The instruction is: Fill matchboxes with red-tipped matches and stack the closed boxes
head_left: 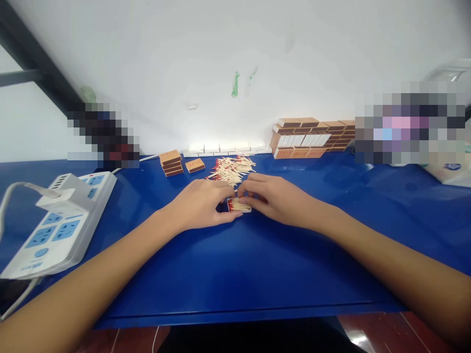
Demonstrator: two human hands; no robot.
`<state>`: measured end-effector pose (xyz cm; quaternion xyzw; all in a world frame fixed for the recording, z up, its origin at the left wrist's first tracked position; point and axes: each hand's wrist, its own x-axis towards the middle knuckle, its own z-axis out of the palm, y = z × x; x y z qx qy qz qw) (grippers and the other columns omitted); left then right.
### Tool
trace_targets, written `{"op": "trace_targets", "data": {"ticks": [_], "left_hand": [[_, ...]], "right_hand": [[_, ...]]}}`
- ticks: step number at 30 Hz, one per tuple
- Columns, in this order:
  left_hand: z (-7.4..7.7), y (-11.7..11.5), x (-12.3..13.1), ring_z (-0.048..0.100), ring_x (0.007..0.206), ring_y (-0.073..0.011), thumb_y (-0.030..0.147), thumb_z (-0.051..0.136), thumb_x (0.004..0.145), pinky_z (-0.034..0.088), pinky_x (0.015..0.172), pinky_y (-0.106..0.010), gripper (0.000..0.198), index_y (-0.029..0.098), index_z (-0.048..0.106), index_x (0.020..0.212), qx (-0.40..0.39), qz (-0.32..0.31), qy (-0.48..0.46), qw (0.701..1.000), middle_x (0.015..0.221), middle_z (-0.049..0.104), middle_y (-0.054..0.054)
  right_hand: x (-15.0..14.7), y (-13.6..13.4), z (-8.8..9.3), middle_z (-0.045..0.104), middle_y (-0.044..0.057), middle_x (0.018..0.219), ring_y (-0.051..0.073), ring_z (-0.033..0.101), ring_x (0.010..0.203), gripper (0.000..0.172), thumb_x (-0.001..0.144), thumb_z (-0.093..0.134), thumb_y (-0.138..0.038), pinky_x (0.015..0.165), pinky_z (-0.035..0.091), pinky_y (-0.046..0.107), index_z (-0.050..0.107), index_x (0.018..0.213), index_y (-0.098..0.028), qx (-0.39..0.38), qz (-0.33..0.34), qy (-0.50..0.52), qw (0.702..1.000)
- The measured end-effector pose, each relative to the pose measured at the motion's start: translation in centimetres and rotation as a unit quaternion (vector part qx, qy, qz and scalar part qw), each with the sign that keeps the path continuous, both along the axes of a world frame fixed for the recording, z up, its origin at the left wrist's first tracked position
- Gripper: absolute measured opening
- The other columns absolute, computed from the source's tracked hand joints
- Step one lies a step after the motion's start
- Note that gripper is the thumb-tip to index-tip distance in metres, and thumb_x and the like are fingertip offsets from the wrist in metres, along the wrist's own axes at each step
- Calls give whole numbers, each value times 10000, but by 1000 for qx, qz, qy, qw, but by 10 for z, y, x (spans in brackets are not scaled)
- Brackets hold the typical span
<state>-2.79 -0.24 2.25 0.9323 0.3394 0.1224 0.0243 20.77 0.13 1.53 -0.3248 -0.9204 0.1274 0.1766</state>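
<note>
A small white matchbox tray [246,211] filled with red-headed matches [238,205] lies on the blue table between my two hands. My left hand [208,202] grips the tray from its left side, thumb along the near edge and fingers at the far edge. At the tray's right end, my right hand [265,195] has its thumb and fingers bent together over the matches; whether a match is between them I cannot make out. Just beyond my hands spreads a loose pile of matches [231,169].
Against the wall stand a row of white trays [228,148] and stacked matchboxes [301,139]. A smaller stack of matchboxes [171,163] and a single matchbox [195,165] are left of the pile. A white power strip [66,230] with cables lies on the left of the blue table [235,274].
</note>
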Motion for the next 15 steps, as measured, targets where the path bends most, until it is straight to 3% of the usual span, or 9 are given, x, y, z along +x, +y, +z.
{"op": "trace_targets", "data": {"ticks": [11,15], "left_hand": [[0,1,0,603,682,-147,520,598,959,381,599,-280,359,183,624,838,3,1,9,1000,795,670,-10],[0,-1,0,595,659,-141,503,608,949,377,592,-280,333,184,659,870,-3,4,-3,1000,804,686,-9]], "right_hand": [[-1,-1,-2,628,56,944,152,573,766,222,1041,552,-320,702,428,283,741,1042,-203,-13,27,18,999],[0,3,-2,631,51,898,150,557,752,193,1017,574,-295,670,403,275,732,994,-186,27,2,42,999]]}}
